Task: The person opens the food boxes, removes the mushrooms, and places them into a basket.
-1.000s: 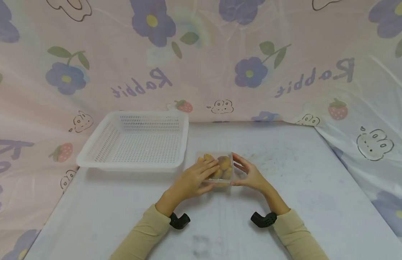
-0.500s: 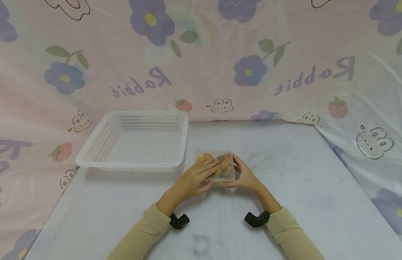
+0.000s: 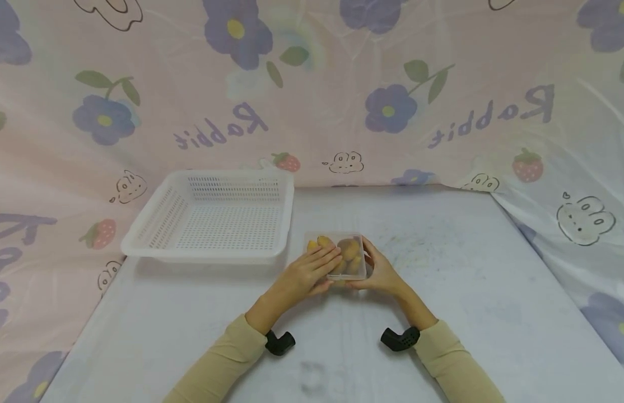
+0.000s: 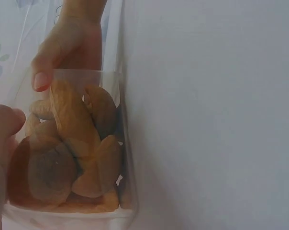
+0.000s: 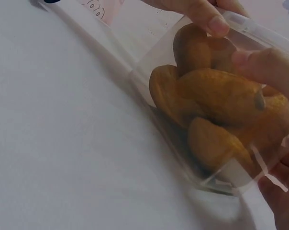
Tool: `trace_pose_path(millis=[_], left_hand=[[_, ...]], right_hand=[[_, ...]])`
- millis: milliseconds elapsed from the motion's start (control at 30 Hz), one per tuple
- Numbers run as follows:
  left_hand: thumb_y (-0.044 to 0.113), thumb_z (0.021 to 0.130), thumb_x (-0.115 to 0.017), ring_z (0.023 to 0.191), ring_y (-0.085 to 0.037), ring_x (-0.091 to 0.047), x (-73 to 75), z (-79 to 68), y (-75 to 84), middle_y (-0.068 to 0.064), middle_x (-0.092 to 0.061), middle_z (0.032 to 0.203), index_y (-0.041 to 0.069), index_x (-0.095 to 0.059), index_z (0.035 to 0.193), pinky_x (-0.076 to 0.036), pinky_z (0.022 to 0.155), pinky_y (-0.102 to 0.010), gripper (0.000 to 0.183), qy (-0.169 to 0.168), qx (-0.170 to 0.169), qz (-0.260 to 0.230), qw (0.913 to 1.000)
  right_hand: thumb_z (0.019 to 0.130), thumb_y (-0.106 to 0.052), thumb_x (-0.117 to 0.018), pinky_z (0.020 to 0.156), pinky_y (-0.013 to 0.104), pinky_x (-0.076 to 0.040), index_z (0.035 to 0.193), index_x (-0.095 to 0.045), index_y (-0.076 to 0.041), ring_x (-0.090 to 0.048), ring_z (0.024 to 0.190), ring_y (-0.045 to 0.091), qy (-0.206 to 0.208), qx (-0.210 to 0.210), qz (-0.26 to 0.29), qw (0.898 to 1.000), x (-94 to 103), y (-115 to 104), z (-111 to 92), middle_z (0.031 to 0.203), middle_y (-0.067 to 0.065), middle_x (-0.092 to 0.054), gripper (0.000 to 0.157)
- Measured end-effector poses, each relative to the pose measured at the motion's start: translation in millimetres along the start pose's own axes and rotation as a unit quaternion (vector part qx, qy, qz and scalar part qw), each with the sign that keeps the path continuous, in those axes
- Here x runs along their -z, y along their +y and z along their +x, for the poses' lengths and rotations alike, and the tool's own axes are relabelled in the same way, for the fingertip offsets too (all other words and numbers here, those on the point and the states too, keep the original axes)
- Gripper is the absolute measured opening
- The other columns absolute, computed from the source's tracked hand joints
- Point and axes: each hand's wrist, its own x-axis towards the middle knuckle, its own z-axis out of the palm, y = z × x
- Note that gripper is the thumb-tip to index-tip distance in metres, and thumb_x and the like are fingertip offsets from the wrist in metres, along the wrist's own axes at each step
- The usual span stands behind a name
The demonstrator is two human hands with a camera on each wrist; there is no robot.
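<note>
A clear plastic box sits between my hands in the head view, filled with several rounded brownish-yellow pieces, some long and some cap-shaped. My left hand lays its fingers across the top of the box, its thumb on the near side. From the right, my right hand grips the end, thumb in front and fingers behind. Both thumbs press the near wall in the right wrist view, where the pieces show through the plastic. My left fingers cover part of the contents in the head view.
A white perforated basket stands at the back left of the white table, with nothing inside it. A patterned cloth hangs behind. Black curved pieces are on both wrists.
Over the last second my right hand has moved left and closed in around the box's right end. My left hand stays on the box, which has barely shifted.
</note>
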Motion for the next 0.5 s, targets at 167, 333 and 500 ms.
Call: trace_pose_path(millis=[167,333,500], left_hand=[[0.023,0.083,-0.074,0.128,-0.022,-0.057,0.2,0.2,0.2,-0.010,-0.061,0.136,0.001,-0.060,0.129,-0.045,0.112,-0.033,0.053,-0.005,-0.005,0.009,0.9999],[0.027,0.082,-0.074,0.126,-0.022,-0.059,2.3,1.5,-0.5,-0.010,-0.063,0.133,0.002,-0.062,0.126,-0.047,0.110,-0.034,0.052,-0.004,-0.018,0.025,0.9995],[0.029,0.082,-0.075,0.125,-0.022,-0.060,3.6,2.4,-0.9,-0.009,-0.064,0.132,0.002,-0.063,0.125,-0.047,0.109,-0.035,0.053,-0.005,-0.023,0.036,0.9991]], right_hand=[[0.065,-0.006,-0.085,0.111,0.070,-0.028,0.151,-0.012,0.008,-0.025,0.142,0.050,-0.001,0.003,-0.007,1.000,0.3,1.0,0.5,0.154,0.031,-0.024,0.114],[0.065,-0.003,-0.085,0.110,0.069,-0.030,0.151,-0.013,0.008,-0.028,0.140,0.050,-0.001,0.006,-0.016,1.000,0.3,2.1,0.6,0.153,0.031,-0.027,0.112],[0.065,-0.004,-0.085,0.110,0.070,-0.030,0.151,-0.013,0.008,-0.027,0.140,0.050,-0.004,0.006,-0.015,1.000,0.9,-0.2,0.8,0.153,0.031,-0.027,0.112]])
